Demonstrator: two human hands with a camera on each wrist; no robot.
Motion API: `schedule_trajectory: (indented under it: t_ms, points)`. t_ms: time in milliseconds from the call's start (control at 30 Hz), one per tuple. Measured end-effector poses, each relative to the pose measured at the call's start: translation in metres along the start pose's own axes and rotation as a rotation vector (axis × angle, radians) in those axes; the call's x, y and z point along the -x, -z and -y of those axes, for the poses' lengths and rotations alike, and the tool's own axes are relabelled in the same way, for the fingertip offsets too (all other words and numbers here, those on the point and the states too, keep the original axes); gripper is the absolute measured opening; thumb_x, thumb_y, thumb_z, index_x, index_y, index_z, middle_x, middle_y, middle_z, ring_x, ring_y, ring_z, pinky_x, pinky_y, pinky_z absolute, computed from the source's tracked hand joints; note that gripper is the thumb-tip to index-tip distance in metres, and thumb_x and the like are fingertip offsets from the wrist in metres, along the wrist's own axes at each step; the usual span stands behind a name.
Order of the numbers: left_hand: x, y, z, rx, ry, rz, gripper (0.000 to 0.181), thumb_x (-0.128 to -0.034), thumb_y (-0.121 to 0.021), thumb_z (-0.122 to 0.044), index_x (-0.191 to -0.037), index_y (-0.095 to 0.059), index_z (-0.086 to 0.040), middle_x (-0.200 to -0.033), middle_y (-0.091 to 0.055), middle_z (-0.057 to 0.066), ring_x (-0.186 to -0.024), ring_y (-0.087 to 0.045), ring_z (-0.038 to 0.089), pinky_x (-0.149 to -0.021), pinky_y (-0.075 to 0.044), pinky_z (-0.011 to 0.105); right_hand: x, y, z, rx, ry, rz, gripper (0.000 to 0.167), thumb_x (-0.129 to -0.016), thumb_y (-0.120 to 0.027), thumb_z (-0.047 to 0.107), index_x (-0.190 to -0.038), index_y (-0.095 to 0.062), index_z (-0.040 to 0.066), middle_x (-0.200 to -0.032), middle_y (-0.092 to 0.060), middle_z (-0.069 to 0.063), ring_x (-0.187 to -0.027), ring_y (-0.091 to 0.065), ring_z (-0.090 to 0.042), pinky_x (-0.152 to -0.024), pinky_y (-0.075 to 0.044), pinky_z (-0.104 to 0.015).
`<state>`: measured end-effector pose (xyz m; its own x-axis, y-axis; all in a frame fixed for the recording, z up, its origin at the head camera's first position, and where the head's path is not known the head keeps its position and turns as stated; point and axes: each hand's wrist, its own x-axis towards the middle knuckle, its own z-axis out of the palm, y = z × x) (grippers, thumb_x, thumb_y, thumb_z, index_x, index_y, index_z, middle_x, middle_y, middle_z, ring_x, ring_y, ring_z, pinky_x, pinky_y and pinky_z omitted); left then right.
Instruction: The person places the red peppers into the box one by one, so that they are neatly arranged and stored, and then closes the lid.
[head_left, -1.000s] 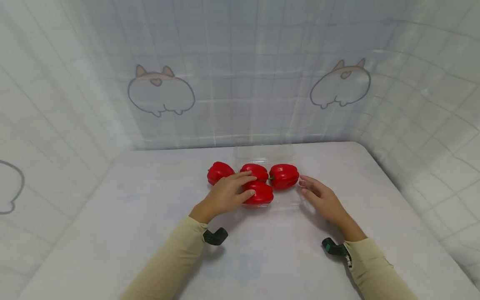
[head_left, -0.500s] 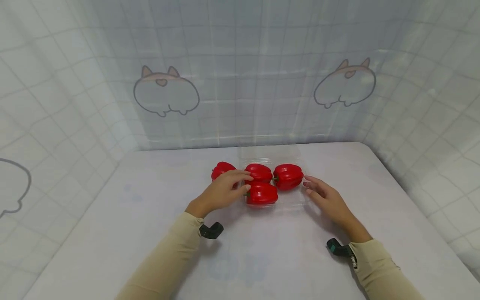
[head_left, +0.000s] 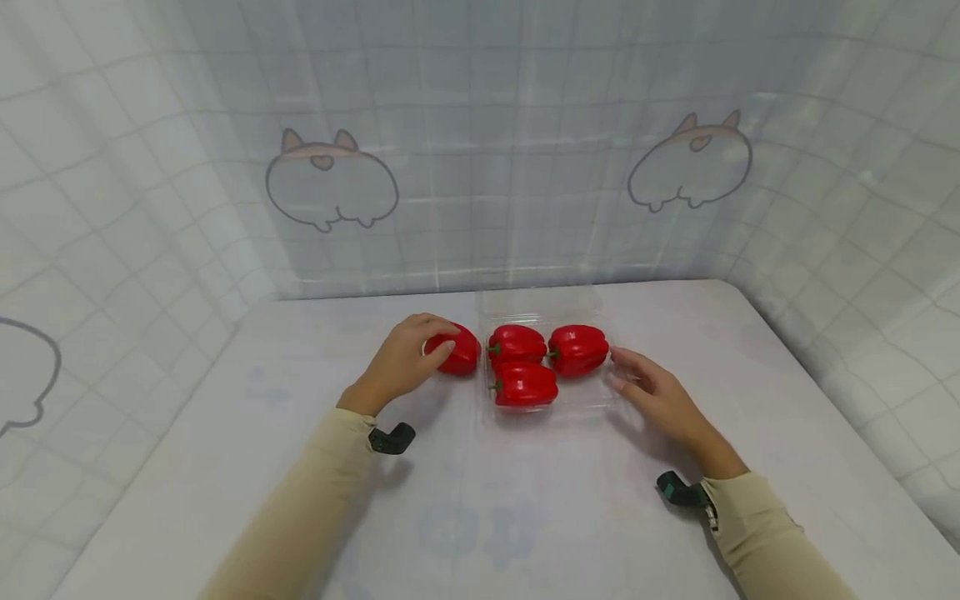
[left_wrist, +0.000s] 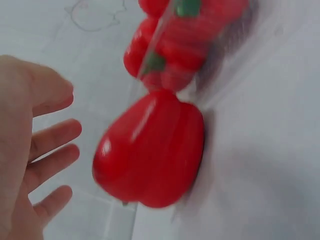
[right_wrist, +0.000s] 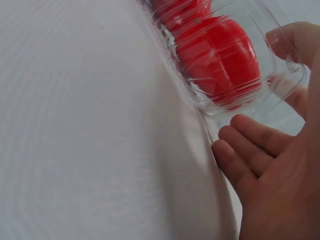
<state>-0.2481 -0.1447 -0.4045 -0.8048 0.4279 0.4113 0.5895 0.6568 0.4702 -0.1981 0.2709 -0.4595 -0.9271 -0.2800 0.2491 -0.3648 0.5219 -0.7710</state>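
Over at the left, the person's left hand [head_left: 401,358] reaches in front of a loose red pepper [head_left: 461,352], which lies on the tabletop [head_left: 480,483] just beside the clear plastic container [head_left: 588,396]. From the wrist I can see that hand's fingers [left_wrist: 55,165] spread apart, slightly bent and holding nothing, with a gap between them and the pepper's glossy side. Inside the container sit three more: a back pepper [head_left: 517,342] and a front pepper [head_left: 527,384] lie close together in the left half, and a right pepper [head_left: 579,348] rests on its side in the far right part, near the wall. The right hand [head_left: 660,400] is at the container's right end, thumb and forefinger against the plastic by its rim; I cannot tell whether they pinch it. The other three fingers [right_wrist: 250,145] extend side by side below, close to the tabletop. A clear lid [head_left: 536,300] stands open along the back edge. Small black cameras [head_left: 392,438] jut from both wrists at the cuffs of the tan sleeves [head_left: 277,508]. Behind it all hangs a pale checked curtain [head_left: 510,167] printed with outlined, round-bodied animals.
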Motion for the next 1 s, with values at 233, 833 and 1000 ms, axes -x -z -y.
schedule_trajectory:
  t_ms: [233,833,1000]
  points:
    - [-0.010,-0.002,0.015,0.006,0.095,0.134,0.047,-0.0912,-0.073,-0.025,-0.136,-0.061,-0.014,-0.146,-0.048,0.012,-0.136,-0.040,0.030,-0.101,-0.047,0.052,0.003,0.004,-0.003,-0.014,0.009,0.015,0.053,-0.102,-0.059,0.020,-0.152,-0.042,0.010,-0.148,-0.050,-0.012,-0.135,-0.047,-0.032,-0.097,-0.039,-0.012]
    - [-0.030,-0.003,0.037,0.134,0.339,0.259,0.057,-0.0989,-0.060,-0.042,-0.146,-0.050,-0.011,-0.145,-0.048,0.011,-0.131,-0.044,0.033,-0.103,-0.045,0.054,-0.002,-0.003,0.001,-0.085,-0.024,0.014,0.051,-0.102,-0.058,0.020,-0.151,-0.043,0.011,-0.145,-0.052,-0.015,-0.132,-0.051,-0.032,-0.099,-0.042,-0.017]
    - [-0.028,-0.001,0.037,0.157,0.387,0.271,0.065,-0.0955,-0.063,-0.047,-0.150,-0.046,-0.016,-0.148,-0.047,0.009,-0.134,-0.042,0.034,-0.103,-0.045,0.056,-0.001,0.000,0.000,-0.074,-0.037,0.020,0.051,-0.102,-0.058,0.020,-0.151,-0.043,0.012,-0.145,-0.053,-0.014,-0.131,-0.053,-0.031,-0.099,-0.044,-0.020]
